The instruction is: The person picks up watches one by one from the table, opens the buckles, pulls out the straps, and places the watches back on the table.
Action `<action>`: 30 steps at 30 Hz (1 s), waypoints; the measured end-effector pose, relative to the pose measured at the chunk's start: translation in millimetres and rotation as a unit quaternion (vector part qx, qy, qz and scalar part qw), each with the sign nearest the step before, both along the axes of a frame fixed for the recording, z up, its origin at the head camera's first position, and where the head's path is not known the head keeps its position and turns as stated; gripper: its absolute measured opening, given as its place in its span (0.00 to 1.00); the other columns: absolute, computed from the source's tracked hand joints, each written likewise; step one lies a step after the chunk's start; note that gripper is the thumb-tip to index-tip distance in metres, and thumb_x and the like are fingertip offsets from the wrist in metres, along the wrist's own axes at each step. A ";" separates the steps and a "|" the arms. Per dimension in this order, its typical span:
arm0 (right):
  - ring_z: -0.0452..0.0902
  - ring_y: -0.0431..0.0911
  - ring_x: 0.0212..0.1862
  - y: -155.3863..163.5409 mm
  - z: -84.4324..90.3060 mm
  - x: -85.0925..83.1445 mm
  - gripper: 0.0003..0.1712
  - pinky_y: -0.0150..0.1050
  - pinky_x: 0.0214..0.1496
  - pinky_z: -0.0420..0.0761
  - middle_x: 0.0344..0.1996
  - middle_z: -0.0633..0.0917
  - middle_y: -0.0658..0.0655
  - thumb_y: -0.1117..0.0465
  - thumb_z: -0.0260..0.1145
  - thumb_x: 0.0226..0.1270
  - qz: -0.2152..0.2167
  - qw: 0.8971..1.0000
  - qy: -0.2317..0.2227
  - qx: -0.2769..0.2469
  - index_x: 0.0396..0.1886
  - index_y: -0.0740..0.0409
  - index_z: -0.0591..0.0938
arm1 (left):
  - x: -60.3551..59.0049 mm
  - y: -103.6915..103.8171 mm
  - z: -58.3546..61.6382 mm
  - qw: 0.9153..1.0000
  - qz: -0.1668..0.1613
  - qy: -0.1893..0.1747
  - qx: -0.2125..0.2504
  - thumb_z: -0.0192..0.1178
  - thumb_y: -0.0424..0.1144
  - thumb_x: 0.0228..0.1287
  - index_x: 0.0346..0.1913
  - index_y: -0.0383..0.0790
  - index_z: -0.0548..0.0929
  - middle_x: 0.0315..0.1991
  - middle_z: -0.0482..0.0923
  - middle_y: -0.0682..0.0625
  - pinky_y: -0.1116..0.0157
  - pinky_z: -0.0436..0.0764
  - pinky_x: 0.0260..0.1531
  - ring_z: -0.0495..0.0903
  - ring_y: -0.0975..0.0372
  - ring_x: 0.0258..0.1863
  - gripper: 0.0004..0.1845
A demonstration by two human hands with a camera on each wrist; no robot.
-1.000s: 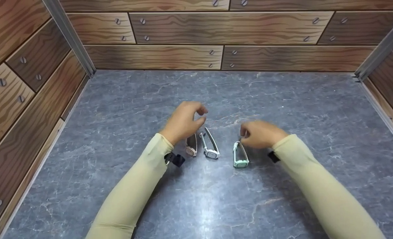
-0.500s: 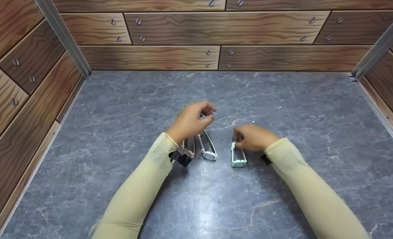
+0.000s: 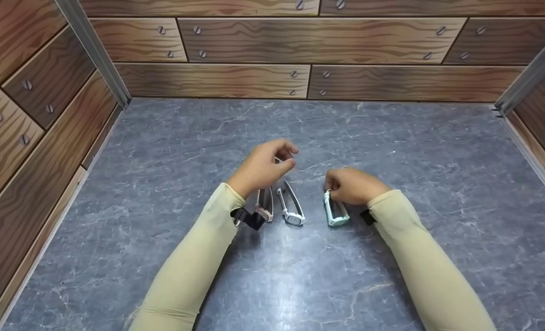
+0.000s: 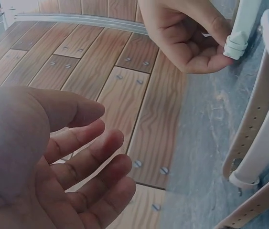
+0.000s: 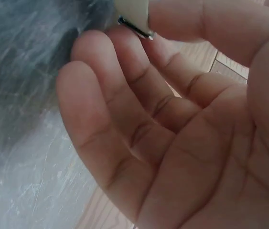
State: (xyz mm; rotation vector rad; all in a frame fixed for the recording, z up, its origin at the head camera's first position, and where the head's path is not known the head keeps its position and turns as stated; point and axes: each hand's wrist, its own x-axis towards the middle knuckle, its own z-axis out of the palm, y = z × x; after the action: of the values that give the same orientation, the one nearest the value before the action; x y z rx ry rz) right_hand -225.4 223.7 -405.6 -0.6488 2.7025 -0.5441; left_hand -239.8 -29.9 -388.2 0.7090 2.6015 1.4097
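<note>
Between thumb and fingers, my right hand (image 3: pixel 355 185) pinches the strap end of a mint-green wristwatch (image 3: pixel 338 221). That strap end (image 5: pixel 134 14) shows at the top of the right wrist view, against the fingertips. My left hand (image 3: pixel 263 168) hovers with relaxed, slightly bent fingers and nothing in its grasp. Below and right of it a white wristwatch (image 3: pixel 294 219) lies on its side, its strap forming a narrow loop. A pink wristwatch (image 3: pixel 264 214) is left of the white one, partly hidden by my left hand and wrist camera.
The watches are on a grey marbled tabletop (image 3: pixel 198 138). Wood-patterned panels (image 3: pixel 244 80) wall it at the back and on both sides, with metal posts in the corners. A dark wrist camera (image 3: pixel 254 220) hangs under my left wrist, close to the pink watch.
My right hand has moved left to the green watch and taken its strap end; the watch now appears slightly turned and raised. My left hand has shifted a little right.
</note>
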 end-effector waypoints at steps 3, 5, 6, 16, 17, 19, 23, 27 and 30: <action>0.73 0.44 0.30 1.0 -0.2 -2.2 0.06 0.40 0.33 0.73 0.27 0.80 0.51 0.68 0.65 0.57 -0.005 1.000 0.016 -0.009 0.35 0.57 0.82 | 0.6 -2.0 1.7 1.000 0.006 0.007 0.001 0.61 0.35 0.72 0.55 0.40 0.83 0.45 0.85 0.50 0.64 0.82 0.52 0.83 0.61 0.46 0.12; 0.72 0.44 0.29 0.8 -0.4 -3.7 0.06 0.39 0.33 0.72 0.26 0.79 0.50 0.68 0.65 0.57 -0.010 0.999 0.033 -0.017 0.34 0.57 0.82 | 1.4 -3.4 3.2 1.000 0.012 0.013 -0.003 0.61 0.34 0.71 0.55 0.40 0.83 0.45 0.85 0.50 0.63 0.82 0.52 0.83 0.60 0.46 0.12; 0.72 0.44 0.28 0.8 -0.7 -4.5 0.06 0.39 0.32 0.72 0.25 0.79 0.50 0.68 0.65 0.57 -0.013 0.999 0.042 -0.021 0.34 0.57 0.81 | 2.1 -3.9 4.3 1.000 0.015 0.017 -0.009 0.61 0.35 0.71 0.55 0.40 0.83 0.45 0.85 0.50 0.63 0.81 0.53 0.83 0.60 0.47 0.12; 0.78 0.50 0.34 9.1 7.5 -8.7 0.08 0.48 0.39 0.79 0.32 0.83 0.55 0.66 0.65 0.60 -0.063 0.992 0.100 -0.047 0.40 0.58 0.81 | 7.4 0.4 20.5 0.995 0.010 0.063 -0.075 0.61 0.39 0.73 0.59 0.40 0.82 0.49 0.84 0.50 0.60 0.79 0.56 0.82 0.56 0.54 0.15; 0.78 0.50 0.35 10.7 8.9 -8.6 0.08 0.48 0.40 0.79 0.32 0.84 0.55 0.66 0.65 0.60 -0.063 0.992 0.096 -0.050 0.40 0.58 0.81 | 7.6 0.8 21.7 0.995 0.010 0.063 -0.077 0.61 0.39 0.73 0.59 0.41 0.82 0.50 0.84 0.50 0.60 0.79 0.56 0.82 0.56 0.54 0.15; 0.79 0.50 0.36 13.2 11.6 -8.5 0.08 0.48 0.41 0.79 0.33 0.84 0.56 0.67 0.65 0.61 -0.063 0.993 0.084 -0.061 0.41 0.58 0.80 | 7.5 1.2 22.9 0.995 0.012 0.064 -0.078 0.62 0.39 0.73 0.60 0.41 0.81 0.50 0.84 0.50 0.60 0.79 0.56 0.82 0.56 0.54 0.15; 0.79 0.49 0.37 17.8 16.6 -7.3 0.07 0.46 0.42 0.79 0.33 0.84 0.56 0.69 0.64 0.65 -0.056 0.992 0.064 -0.090 0.42 0.60 0.79 | 6.6 0.5 21.6 0.995 0.015 0.058 -0.077 0.62 0.39 0.73 0.60 0.41 0.81 0.50 0.83 0.49 0.60 0.79 0.56 0.81 0.57 0.53 0.16; 0.80 0.50 0.39 21.0 20.8 -6.1 0.06 0.46 0.45 0.81 0.35 0.85 0.58 0.70 0.66 0.68 -0.033 0.992 0.062 -0.108 0.43 0.63 0.80 | 6.0 -1.1 19.0 0.995 0.015 0.052 -0.081 0.62 0.40 0.73 0.61 0.40 0.81 0.50 0.83 0.48 0.60 0.79 0.56 0.81 0.56 0.54 0.17; 0.81 0.50 0.40 21.8 23.6 -4.7 0.08 0.48 0.47 0.81 0.36 0.86 0.57 0.68 0.68 0.69 -0.012 0.992 0.056 -0.108 0.45 0.63 0.81 | 7.1 -3.2 18.5 0.995 0.011 0.048 -0.088 0.62 0.41 0.74 0.62 0.41 0.80 0.52 0.82 0.48 0.60 0.79 0.58 0.80 0.57 0.54 0.18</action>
State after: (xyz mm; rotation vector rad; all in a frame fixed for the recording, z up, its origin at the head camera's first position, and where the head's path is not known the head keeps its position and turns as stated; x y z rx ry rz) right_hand -230.1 245.5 -381.9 -0.7236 2.7814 -0.8395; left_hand -232.7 -33.2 -369.7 0.7431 2.7715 1.1580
